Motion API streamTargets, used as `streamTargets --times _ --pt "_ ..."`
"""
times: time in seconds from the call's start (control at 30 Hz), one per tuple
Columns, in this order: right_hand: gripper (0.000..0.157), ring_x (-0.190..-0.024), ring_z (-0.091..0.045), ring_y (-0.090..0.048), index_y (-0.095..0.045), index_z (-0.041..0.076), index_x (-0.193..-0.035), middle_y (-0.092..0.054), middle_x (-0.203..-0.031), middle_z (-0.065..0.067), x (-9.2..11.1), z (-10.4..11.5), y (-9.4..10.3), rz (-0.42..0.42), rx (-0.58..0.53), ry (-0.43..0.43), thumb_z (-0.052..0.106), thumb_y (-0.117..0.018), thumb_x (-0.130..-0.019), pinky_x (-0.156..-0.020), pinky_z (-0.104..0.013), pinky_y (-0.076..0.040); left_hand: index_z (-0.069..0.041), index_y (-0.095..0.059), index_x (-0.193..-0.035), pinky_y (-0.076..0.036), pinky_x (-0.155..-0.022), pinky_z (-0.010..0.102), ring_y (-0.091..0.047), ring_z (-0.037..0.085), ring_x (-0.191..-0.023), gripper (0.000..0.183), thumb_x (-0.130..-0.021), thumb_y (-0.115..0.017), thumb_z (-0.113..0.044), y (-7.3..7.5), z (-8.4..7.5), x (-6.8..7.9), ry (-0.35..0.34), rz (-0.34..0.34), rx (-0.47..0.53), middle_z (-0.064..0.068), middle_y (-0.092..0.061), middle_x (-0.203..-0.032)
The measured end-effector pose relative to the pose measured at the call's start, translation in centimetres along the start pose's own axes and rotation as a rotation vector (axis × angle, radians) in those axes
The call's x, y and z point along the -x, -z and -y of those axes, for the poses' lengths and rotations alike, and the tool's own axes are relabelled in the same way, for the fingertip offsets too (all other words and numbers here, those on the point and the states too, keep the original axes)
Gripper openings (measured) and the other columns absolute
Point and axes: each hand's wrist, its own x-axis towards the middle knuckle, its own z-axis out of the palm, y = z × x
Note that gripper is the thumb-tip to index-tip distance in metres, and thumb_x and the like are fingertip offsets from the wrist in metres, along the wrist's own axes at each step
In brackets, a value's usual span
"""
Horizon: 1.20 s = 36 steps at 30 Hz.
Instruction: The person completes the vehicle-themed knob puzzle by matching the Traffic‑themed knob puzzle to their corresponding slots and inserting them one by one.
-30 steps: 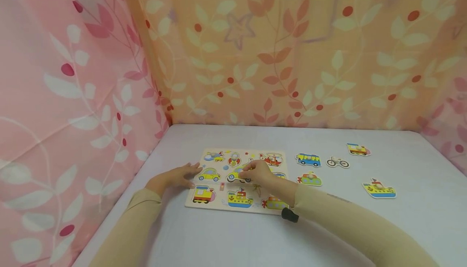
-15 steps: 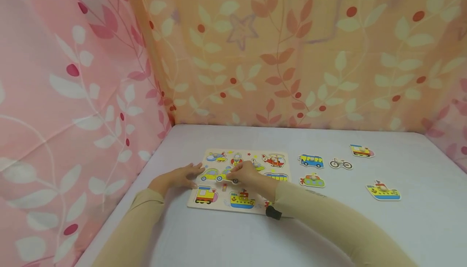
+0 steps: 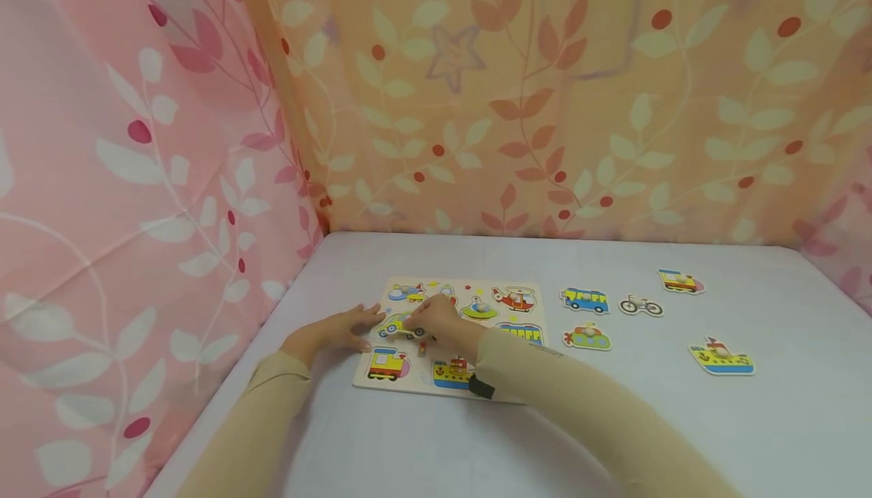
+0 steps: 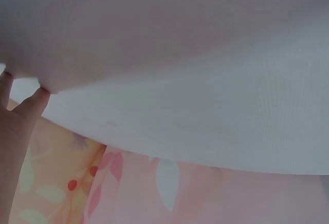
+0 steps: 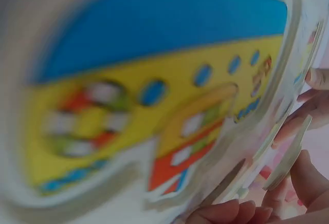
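My right hand [image 3: 446,328] pinches a yellow car puzzle piece [image 3: 412,331] just above the left part of the wooden puzzle board [image 3: 424,390], over the printed yellow car. Seen edge-on in the right wrist view, the car piece [image 5: 289,157] is between the thumb and fingers. At the board's left edge, my left hand [image 3: 330,331] rests with its fingers spread, touching the edge. Knobbed helicopter [image 3: 515,300] and flying saucer [image 3: 479,309] pieces lie in the board. Train [image 3: 386,364] and ship [image 3: 451,371] pictures show in the front row; my right arm hides part of it.
Loose knobbed pieces lie right of the board: a blue bus [image 3: 586,301], a submarine [image 3: 587,337], a bicycle [image 3: 642,305], a train [image 3: 680,281] and a ship [image 3: 720,356]. Floral curtains [image 3: 436,104] stand behind and left of the white table [image 3: 381,445].
My right hand has carried the car piece leftward across the board, from the middle to the printed car at the left. The left hand stays at the board's edge.
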Motion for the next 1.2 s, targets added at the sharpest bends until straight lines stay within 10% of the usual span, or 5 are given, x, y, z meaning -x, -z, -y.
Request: streamTargets --times 0.57,0.77,1.2 --pt "0.031 -0.084 -0.021 -0.057 -0.072 0.004 -0.099 -0.066 -0.095 -0.004 -2.1 0.9 -1.6 0.014 0.359 -0.020 0.024 -0.083 -0.077 -0.081 -0.034 -0.050 -0.015 -0.040 -0.149 -0.007 -0.113 0.063 -0.005 0.038 -0.147 0.069 -0.088 -0.071 -0.020 -0.4 0.3 -0.4 0.020 0.000 0.021 0.008 -0.021 -0.160" --pt "0.018 -0.081 -0.018 -0.058 -0.074 0.008 -0.094 -0.067 -0.094 -0.004 -1.6 1.3 -1.1 0.058 0.278 0.004 0.017 -0.081 -0.080 -0.072 -0.030 -0.051 -0.015 -0.040 -0.149 -0.007 -0.113 0.062 -0.004 0.038 -0.147 0.068 -0.088 -0.071 -0.017 -0.1 0.2 -0.5 0.034 0.000 0.016 0.008 -0.021 -0.160" --pt "0.027 -0.122 -0.034 -0.053 -0.072 0.001 -0.108 -0.063 -0.123 -0.014 0.6 0.8 3.9 0.127 0.074 0.092 0.011 -0.076 -0.083 -0.102 -0.046 -0.041 -0.016 -0.040 -0.149 -0.007 -0.113 0.062 -0.005 0.038 -0.147 0.069 -0.088 -0.071 -0.018 -0.3 0.4 -0.4 0.023 -0.010 -0.002 0.008 -0.022 -0.160"
